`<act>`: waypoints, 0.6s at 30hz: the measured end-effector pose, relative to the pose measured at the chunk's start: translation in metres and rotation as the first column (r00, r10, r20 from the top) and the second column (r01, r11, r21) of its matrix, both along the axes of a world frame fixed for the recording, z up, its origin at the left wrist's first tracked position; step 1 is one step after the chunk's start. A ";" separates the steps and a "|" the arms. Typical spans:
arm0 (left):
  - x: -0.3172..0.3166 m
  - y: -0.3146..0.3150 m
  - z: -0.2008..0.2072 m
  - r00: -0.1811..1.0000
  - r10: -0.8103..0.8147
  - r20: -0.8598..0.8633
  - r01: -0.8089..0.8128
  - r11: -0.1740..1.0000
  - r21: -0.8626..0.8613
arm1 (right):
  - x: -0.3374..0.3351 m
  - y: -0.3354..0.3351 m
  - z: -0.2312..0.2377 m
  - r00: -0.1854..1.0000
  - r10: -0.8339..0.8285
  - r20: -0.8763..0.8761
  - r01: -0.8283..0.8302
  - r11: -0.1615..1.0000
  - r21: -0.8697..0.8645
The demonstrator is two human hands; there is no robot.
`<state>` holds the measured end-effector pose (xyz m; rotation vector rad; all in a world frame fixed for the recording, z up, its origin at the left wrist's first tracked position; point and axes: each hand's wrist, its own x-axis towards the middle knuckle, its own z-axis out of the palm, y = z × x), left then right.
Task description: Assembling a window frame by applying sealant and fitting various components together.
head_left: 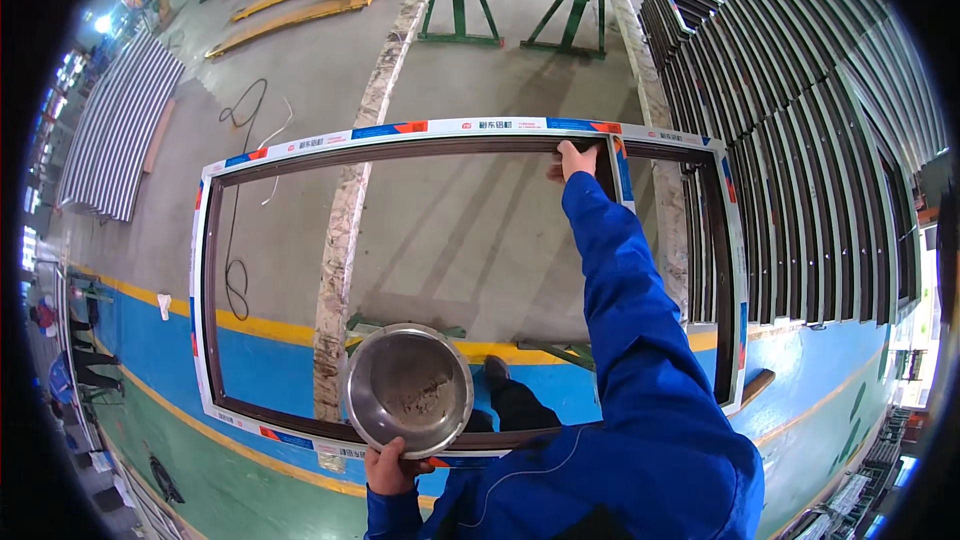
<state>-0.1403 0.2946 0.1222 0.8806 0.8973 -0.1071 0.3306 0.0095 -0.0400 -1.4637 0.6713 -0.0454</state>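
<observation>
A large window frame (334, 143), dark inside and wrapped in printed white film, lies flat across two marbled beams (345, 225). My left hand (393, 467) grips the rim of a round metal bowl (375, 380) over the frame's near side. Some grey-brown crumbly matter (428, 396) lies in the bowl. At the far side, my right hand (577, 162) reaches to the inner corner where a crossbar (622, 172) meets the frame. Its fingers are bent and pressed together; whatever they hold, if anything, is too small or hidden.
Green trestles (460, 0) stand under the beams at the far end. Dark frames (800, 140) are stacked to the right, with a yellow pallet truck (310, 5) at the far left. A cable (236, 240) lies on the floor. Another person (75, 370) is at the left edge.
</observation>
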 end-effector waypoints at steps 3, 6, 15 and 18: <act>0.006 -0.001 -0.002 1.000 -0.026 0.002 0.026 0.999 -0.021 | -0.004 -0.012 0.012 0.999 -0.035 0.021 0.033 0.994 0.100; 0.012 -0.006 -0.002 0.999 -0.036 -0.009 0.036 0.999 -0.026 | -0.007 -0.021 0.021 0.996 -0.042 0.077 0.030 0.987 0.156; 0.002 -0.007 0.007 0.998 -0.033 -0.044 0.036 0.998 0.054 | 0.004 -0.016 -0.001 0.939 -0.109 0.325 -0.220 0.535 0.816; -0.011 -0.007 -0.011 0.998 -0.037 -0.045 0.041 0.994 0.098 | -0.015 0.001 0.035 0.960 -0.102 0.261 -0.146 0.614 0.776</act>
